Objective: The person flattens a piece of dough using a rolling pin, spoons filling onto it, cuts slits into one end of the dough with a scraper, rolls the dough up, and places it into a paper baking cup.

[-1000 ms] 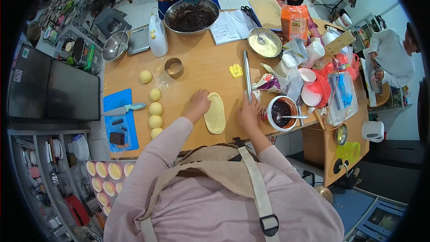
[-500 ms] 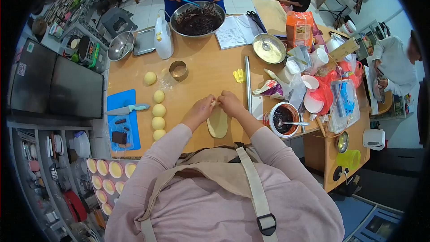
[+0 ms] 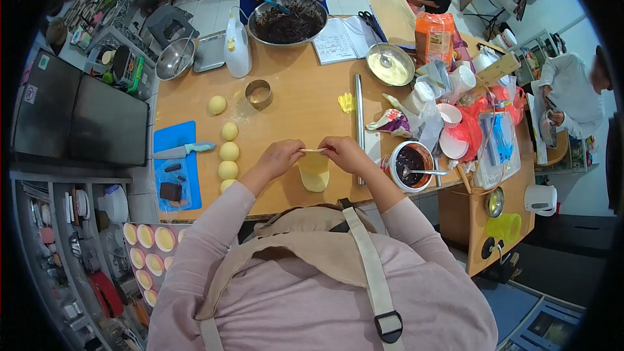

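Observation:
A flattened oval of pale yellow dough [image 3: 314, 179] lies on the wooden table in front of me. My left hand [image 3: 285, 156] pinches the left corner of its far edge, and my right hand [image 3: 342, 154] pinches the right corner. Between them that edge is stretched into a straight band, raised off the table, while the near end rests on the surface. To the left of my hands stands a column of round dough balls [image 3: 229, 151]. A metal ring cutter [image 3: 259, 94] sits beyond them. The metal rolling pin [image 3: 359, 130] lies to the right of my right hand.
On the left is a blue cutting board [image 3: 188, 185] with a knife [image 3: 184, 150]. At right stand a tub of dark filling [image 3: 411, 166] and piled bags and cups. Opposite, a person stirs a bowl of dark mixture [image 3: 288, 25]; two other people are farther off.
My hands have moved apart, spreading the far edge of the dough sideways and lifting it. The person opposite has shifted the blue spatula in the bowl.

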The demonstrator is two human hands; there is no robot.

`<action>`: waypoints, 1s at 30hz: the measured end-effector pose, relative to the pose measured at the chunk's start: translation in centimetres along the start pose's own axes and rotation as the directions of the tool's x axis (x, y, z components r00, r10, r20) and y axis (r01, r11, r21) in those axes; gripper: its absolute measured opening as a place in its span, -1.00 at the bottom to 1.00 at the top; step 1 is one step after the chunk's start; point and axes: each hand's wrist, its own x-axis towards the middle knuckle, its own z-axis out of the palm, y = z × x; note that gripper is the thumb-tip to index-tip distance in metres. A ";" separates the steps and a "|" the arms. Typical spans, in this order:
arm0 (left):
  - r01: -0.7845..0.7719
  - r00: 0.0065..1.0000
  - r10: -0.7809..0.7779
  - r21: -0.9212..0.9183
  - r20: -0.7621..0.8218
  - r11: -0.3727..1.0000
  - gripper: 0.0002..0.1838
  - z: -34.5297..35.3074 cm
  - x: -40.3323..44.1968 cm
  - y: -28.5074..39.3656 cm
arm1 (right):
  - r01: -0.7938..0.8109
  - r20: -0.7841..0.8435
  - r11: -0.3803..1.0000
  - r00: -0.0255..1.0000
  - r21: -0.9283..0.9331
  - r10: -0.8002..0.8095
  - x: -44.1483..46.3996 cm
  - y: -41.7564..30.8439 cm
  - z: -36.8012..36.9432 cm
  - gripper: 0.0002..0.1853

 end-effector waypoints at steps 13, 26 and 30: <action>-0.193 0.938 0.240 0.200 -0.249 0.961 -0.87 -9.8 1.5 7.6 | 0.301 -0.308 0.946 0.895 -0.117 -0.323 -0.5 -8.5 -5.4 -0.88; -0.159 0.971 0.218 0.421 -0.095 0.893 -0.90 4.3 -6.0 0.3 | 0.195 -0.189 0.778 0.909 -0.597 -0.372 -4.9 3.0 7.8 -0.88; -0.107 0.994 0.110 0.453 0.019 0.885 -0.84 5.6 -7.2 -0.4 | 0.158 -0.154 0.771 0.936 -0.617 -0.315 -5.8 3.8 8.8 -0.84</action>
